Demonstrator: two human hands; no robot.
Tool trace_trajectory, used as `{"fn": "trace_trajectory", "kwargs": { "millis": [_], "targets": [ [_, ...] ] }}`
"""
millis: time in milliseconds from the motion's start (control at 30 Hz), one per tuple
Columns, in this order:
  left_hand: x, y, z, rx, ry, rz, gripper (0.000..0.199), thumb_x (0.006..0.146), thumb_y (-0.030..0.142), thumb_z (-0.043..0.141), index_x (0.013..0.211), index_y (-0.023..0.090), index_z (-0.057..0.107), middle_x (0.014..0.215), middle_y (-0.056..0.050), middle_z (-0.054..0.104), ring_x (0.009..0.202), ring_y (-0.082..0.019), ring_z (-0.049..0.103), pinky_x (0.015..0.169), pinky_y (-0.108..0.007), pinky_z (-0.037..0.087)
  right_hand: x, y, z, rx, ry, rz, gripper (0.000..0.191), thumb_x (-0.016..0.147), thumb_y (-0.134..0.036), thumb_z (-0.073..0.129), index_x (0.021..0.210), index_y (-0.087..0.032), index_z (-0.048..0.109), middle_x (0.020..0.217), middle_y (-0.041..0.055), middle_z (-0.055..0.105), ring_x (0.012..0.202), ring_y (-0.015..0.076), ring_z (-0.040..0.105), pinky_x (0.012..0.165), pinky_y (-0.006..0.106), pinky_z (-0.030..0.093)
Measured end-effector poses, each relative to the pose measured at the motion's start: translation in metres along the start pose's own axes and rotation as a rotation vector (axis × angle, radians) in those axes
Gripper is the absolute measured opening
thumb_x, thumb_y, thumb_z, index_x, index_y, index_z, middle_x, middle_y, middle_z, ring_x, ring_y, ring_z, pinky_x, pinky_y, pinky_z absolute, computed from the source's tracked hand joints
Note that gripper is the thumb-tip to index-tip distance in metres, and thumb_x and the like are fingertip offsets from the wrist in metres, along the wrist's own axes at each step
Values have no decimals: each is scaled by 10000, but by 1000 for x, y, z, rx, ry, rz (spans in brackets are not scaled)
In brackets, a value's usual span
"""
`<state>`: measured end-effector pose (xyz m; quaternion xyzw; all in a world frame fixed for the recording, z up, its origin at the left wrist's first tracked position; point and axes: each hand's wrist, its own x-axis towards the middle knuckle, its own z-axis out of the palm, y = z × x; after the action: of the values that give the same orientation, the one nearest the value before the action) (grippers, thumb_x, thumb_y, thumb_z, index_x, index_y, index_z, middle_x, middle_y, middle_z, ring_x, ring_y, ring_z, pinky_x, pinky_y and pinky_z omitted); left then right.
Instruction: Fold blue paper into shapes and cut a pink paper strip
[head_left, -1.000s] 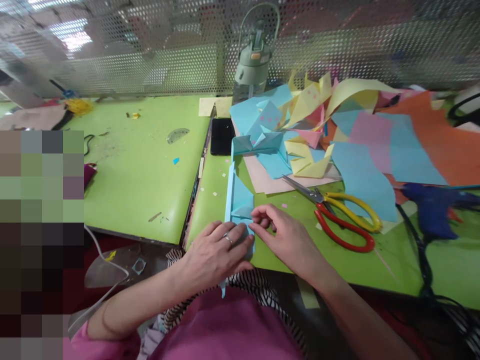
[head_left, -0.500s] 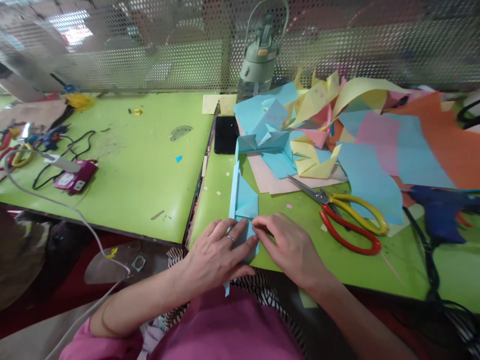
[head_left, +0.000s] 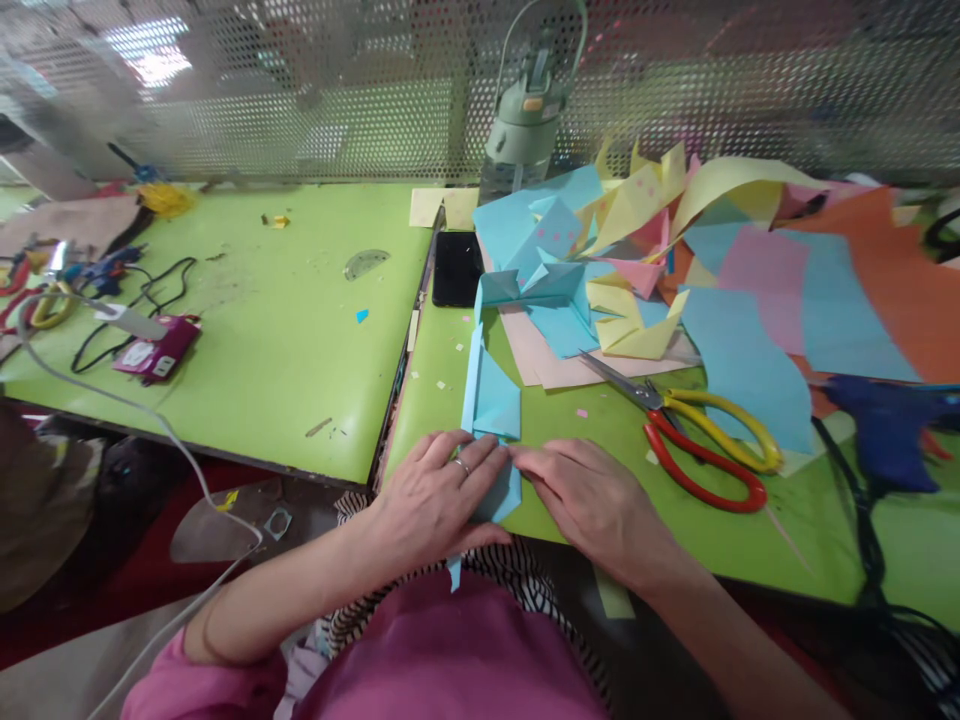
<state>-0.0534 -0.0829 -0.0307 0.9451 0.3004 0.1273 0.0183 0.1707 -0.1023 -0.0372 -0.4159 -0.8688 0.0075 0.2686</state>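
Note:
A folded strip of light blue paper (head_left: 496,399) lies lengthwise near the front edge of the green table, its lower tip hanging past the edge. Across its lower part rests my left hand (head_left: 444,492), palm down with fingers stretched out, a ring on one of them. My right hand (head_left: 592,498) touches the paper's right edge with its fingertips, the fingers curled and pressed together; whether they pinch anything is hidden. Scissors (head_left: 654,403) with red and yellow handles lie to the right of the paper.
A black phone (head_left: 457,269) and a green bottle (head_left: 522,130) stand behind the paper. Coloured paper sheets (head_left: 750,350) pile up at the right, beside a blue glue gun (head_left: 885,430). At the left are a purple power socket (head_left: 159,350) and cables.
My left fingers have drawn closer together on the paper. My right hand has shifted slightly right and lies flatter, its fingertips still at the paper's edge. The whole view has shifted slightly.

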Motion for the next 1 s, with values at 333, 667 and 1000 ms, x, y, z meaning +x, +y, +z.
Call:
{"fn": "trace_trajectory", "kwargs": {
  "millis": [333,667,1000],
  "targets": [
    [1,0,-4,-36,-89,-55,717,930,696,343,1344,131,500,1298,-146,584,1117,-276,532,929,-402,454,13,-6,3,99,-36,290,113,979,-309,520,1006,-210,566,902,45,687,832,187,649,707,312,513],
    [-5,11,-1,112,13,-139,703,928,700,327,1279,135,556,1242,-137,607,1084,-274,524,908,-394,432,18,-9,10,-74,-17,288,169,1002,-315,459,939,-196,562,845,51,665,765,186,624,671,318,467],
    [-7,7,-6,10,-66,-189,747,920,723,336,1348,137,517,1258,-119,617,1072,-281,531,909,-407,410,19,-9,10,-127,-23,169,160,1006,-243,452,899,-195,561,798,37,656,774,176,615,715,307,449]
  ]
}}
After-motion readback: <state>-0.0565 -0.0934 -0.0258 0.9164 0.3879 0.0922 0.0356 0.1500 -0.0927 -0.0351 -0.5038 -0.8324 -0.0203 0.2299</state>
